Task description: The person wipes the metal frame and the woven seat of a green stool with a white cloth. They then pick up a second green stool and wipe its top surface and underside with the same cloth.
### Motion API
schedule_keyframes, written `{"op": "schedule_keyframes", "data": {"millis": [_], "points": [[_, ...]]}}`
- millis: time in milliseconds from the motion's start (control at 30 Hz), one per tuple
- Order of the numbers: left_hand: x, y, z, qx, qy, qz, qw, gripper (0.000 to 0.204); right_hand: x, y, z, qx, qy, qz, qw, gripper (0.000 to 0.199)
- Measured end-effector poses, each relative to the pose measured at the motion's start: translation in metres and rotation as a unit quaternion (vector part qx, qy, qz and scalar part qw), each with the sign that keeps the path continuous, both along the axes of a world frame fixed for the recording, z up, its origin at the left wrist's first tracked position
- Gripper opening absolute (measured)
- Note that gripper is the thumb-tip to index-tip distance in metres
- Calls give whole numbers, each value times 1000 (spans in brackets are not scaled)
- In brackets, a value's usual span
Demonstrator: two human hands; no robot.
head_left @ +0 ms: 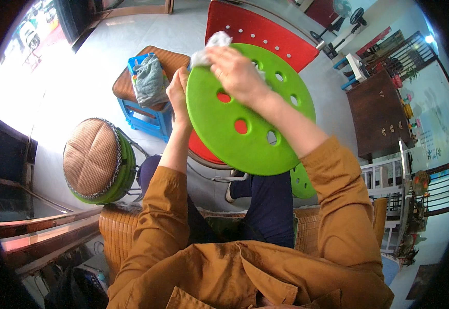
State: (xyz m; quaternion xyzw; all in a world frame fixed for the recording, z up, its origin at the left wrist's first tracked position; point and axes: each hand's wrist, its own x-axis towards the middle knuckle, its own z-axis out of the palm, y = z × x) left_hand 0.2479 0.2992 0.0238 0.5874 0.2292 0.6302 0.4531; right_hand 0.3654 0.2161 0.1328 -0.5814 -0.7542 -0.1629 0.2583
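Note:
A round green stool seat (pixel 214 136) with several holes is tilted up in front of me. My left hand (pixel 179 97) is closed on its left rim, with the fingers partly hidden behind the edge. On the seat's far left part my right hand (pixel 237 73) presses a crumpled white cloth (pixel 218 39), which hangs over the rim; whether it is tissue or fabric I cannot tell. Red shows through two of the holes, and a red chair (pixel 260 30) with a row of pale dots stands behind the seat.
Left of my hands stands a blue stool (pixel 144 119) with a brown woven top, bearing a grey cloth (pixel 150 80) and a colourful packet. Nearer is a round stool with a brown cushion (pixel 90 157). Another green perforated seat (pixel 301 183) lies below my right forearm. A dark cabinet (pixel 376 116) stands right.

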Motion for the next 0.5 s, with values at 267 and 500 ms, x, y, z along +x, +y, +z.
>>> {"op": "schedule_keyframes", "data": {"millis": [267, 500], "points": [[8, 31, -58, 48, -96, -103, 989, 20, -45, -8, 8, -65, -3, 149, 987, 36], [-5, 0, 9, -64, 19, -19, 998, 41, 67, 29, 7, -43, 140, -125, 981, 27]]}}
